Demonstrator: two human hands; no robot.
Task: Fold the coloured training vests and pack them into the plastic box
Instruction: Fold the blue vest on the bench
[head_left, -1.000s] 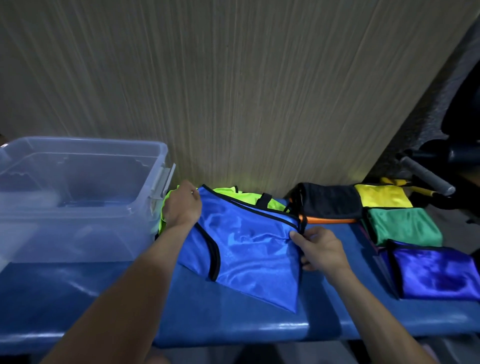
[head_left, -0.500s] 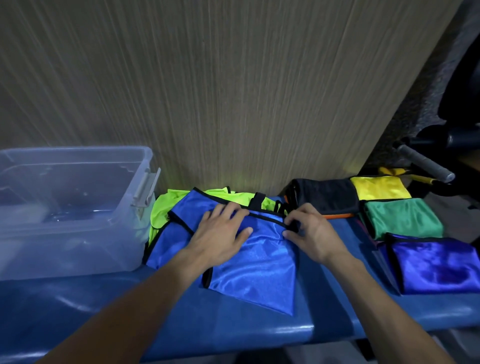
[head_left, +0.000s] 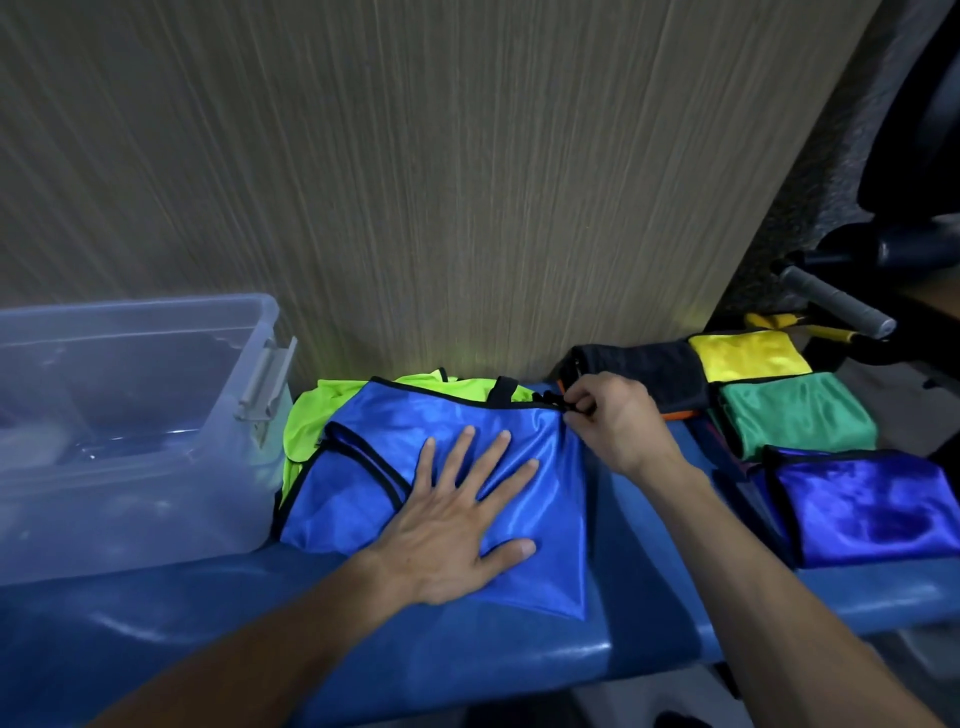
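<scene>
A shiny blue vest (head_left: 415, 431) with black trim lies on the blue bench, over a neon green vest (head_left: 311, 410). My left hand (head_left: 457, 525) presses flat on the blue vest with fingers spread. My right hand (head_left: 613, 421) pinches the vest's upper right corner at the black trim. The clear plastic box (head_left: 156, 467) stands at the left, touching the vests' left edge. Folded vests lie to the right: black (head_left: 649, 369), yellow (head_left: 748, 353), green (head_left: 795, 415) and dark blue (head_left: 862, 504).
The padded blue bench (head_left: 467, 649) runs left to right, its front edge near me. A wood-grain wall (head_left: 441, 182) rises right behind it. A grey-handled bar (head_left: 836, 301) and dark equipment stand at the far right.
My left hand moved from the vest's top left corner to its middle and flattened out. My right hand went up from the right edge to the upper right corner.
</scene>
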